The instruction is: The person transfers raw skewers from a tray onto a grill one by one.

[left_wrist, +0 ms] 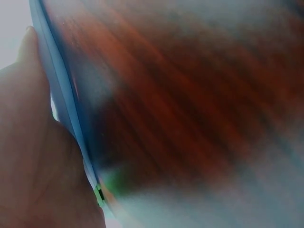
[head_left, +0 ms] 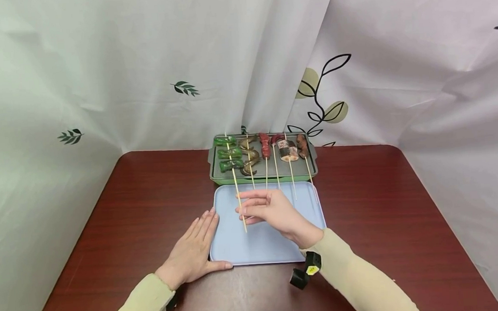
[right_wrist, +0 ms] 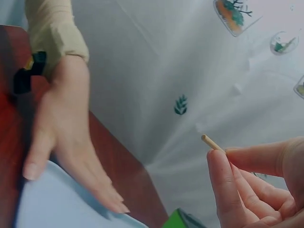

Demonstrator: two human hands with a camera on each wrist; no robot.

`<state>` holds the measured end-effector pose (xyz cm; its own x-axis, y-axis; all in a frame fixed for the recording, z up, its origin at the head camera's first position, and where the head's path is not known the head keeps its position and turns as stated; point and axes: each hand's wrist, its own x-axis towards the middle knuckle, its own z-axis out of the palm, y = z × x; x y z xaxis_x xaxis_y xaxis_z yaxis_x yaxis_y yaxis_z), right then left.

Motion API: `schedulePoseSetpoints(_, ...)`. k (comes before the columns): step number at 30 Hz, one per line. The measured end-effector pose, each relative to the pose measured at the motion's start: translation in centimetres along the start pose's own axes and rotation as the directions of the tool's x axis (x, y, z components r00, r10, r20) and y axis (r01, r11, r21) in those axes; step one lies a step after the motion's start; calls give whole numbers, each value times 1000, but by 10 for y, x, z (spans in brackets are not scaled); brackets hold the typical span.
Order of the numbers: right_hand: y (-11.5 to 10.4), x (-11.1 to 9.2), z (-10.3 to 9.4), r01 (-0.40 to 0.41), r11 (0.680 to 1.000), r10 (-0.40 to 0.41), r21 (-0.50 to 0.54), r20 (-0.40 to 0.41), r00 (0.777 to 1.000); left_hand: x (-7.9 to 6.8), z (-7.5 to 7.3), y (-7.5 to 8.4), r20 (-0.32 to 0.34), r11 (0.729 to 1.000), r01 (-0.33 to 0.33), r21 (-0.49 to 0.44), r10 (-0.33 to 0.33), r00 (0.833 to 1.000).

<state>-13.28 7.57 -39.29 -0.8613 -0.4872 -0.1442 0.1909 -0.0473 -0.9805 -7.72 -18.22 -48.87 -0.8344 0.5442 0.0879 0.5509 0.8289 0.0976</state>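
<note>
My right hand [head_left: 274, 211] pinches the bare stick of a green pepper skewer [head_left: 231, 164] between thumb and fingers. In the head view, three green pieces on that skewer are over the left end of the grill pan [head_left: 264, 174]; whether they touch it I cannot tell. The stick's blunt end [right_wrist: 211, 141] pokes out of the pinch in the right wrist view. My left hand [head_left: 192, 249] lies with straight fingers along the left edge of the pale blue tray [head_left: 272, 249], its thumb at the tray's front edge. The left wrist view is blurred, showing part of that hand [left_wrist: 38, 142] against the tray's rim.
Beside the pepper skewer on the pan lie a skewer of brown curled pieces [head_left: 250, 156], a red meat skewer [head_left: 265, 146], a dark red one [head_left: 276, 139], a fish-slice skewer [head_left: 288, 150] and a brown meat skewer [head_left: 302, 146]. Several sticks overhang the tray. White curtains [head_left: 161, 46] enclose the table.
</note>
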Motion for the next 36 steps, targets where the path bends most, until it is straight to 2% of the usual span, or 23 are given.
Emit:
schedulePoseSetpoints(10, -20, 16, -10, 40, 999, -38, 22, -56, 998, -1, 11, -3, 0, 1000, 13, 9, -13, 1000)
schedulePoseSetpoints(17, -25, 29, -12, 29, 998, -26, 48, -54, 998, 1, -1, 1, 80, 999, 37, 14, -38, 996)
schedulePoseSetpoints(22, -26, 40, -10, 20, 999, -17, 51, -50, 999, 1, -1, 1, 78, 999, 36, 7, -37, 996)
schedulePoseSetpoints(28, -26, 58, -6, 3, 997, 3, 83, -73, 997, 0, -1, 1, 44, 1000, 16, 1, -16, 999)
schedulePoseSetpoints(36, -14, 81, -4, -21, 997, 28, 81, -83, 996, 1, 2, -1, 45, 1000, 24, -9, -24, 999)
